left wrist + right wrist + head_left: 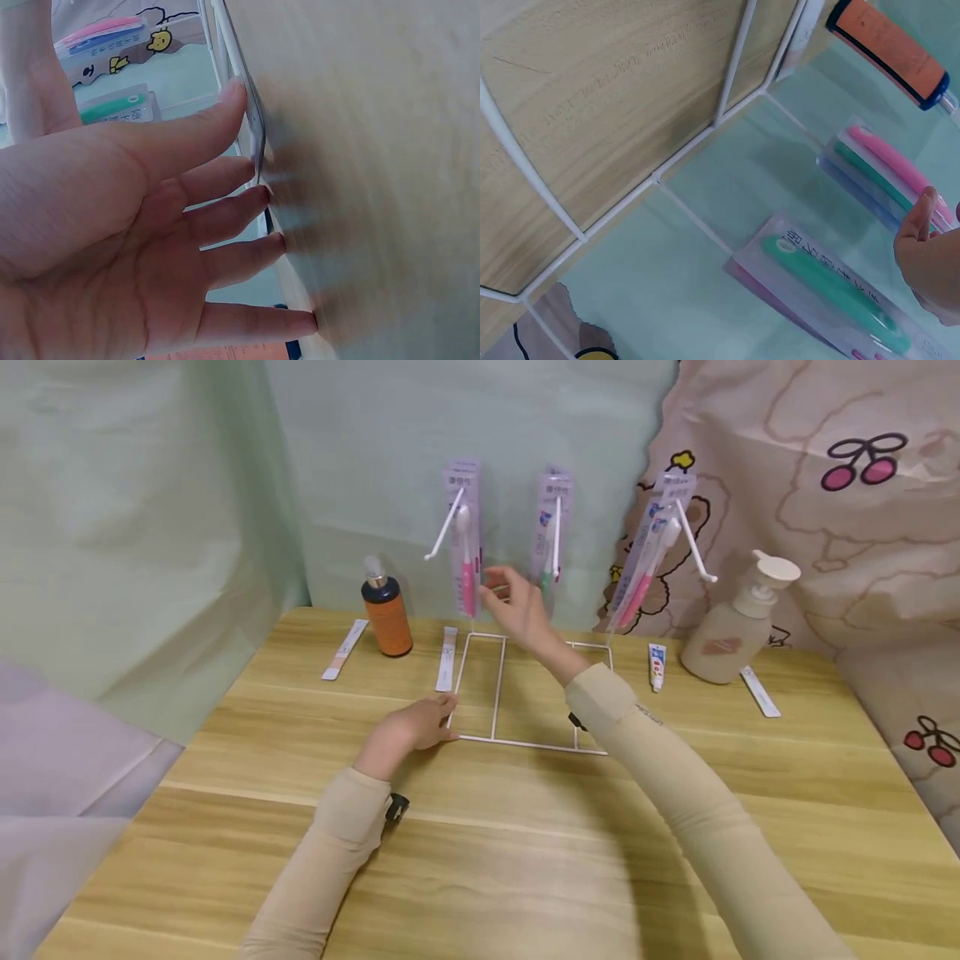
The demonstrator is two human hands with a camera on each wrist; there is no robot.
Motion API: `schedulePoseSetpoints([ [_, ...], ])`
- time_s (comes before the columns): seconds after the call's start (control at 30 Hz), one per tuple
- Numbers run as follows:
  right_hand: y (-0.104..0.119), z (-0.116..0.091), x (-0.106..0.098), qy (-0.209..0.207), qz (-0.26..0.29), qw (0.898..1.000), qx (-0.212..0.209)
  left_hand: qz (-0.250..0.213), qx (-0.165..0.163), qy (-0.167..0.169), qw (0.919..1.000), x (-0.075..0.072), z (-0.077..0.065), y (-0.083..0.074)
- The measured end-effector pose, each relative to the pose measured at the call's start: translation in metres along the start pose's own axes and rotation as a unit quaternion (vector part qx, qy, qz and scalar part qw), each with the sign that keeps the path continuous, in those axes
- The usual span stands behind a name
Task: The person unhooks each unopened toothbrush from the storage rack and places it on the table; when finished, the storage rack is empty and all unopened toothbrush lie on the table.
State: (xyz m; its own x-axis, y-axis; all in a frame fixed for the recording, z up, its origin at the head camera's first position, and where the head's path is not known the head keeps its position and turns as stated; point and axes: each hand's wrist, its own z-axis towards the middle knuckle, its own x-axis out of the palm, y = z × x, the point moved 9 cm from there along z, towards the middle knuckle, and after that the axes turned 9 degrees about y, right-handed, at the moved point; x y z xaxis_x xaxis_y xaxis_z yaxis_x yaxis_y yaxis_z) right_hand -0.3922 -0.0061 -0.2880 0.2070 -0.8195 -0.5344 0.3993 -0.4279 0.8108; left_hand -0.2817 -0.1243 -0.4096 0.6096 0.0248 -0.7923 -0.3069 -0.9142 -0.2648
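Observation:
A white wire rack (pixel 497 689) stands on the wooden table, with packaged toothbrushes hanging from its three hooks. My left hand (pixel 411 727) rests at the front left corner of its base. In the left wrist view the thumb (pixel 217 124) touches the wire, and the straight fingertips meet the tabletop. My right hand (pixel 521 608) is raised between the left packs with the pink toothbrush (pixel 468 581) and the middle packs (pixel 551 531). Its fingers are loosely bent with a gap to the thumb. Whether they touch the left pack, I cannot tell. More packs (pixel 648 560) hang on the right hook.
An orange bottle (pixel 388 618) and two flat sachets (pixel 345 650) stand or lie left of the rack. To its right are a small toothpaste tube (pixel 657 667), a beige pump bottle (pixel 727 639) and another sachet (pixel 761 692). Cloth drapes (pixel 360 460) hang behind the table.

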Motion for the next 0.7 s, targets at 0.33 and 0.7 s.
schedulePoseSetpoints([
  [0.33,-0.001,0.012,0.0,-0.033,0.013,0.999,0.019,-0.036,-0.023,-0.012,0.999,-0.001,0.0,0.003],
  [0.7,0.01,0.027,0.01,-0.013,-0.061,0.998,0.003,-0.045,-0.049,-0.016,0.9977,0.0,0.003,0.005],
])
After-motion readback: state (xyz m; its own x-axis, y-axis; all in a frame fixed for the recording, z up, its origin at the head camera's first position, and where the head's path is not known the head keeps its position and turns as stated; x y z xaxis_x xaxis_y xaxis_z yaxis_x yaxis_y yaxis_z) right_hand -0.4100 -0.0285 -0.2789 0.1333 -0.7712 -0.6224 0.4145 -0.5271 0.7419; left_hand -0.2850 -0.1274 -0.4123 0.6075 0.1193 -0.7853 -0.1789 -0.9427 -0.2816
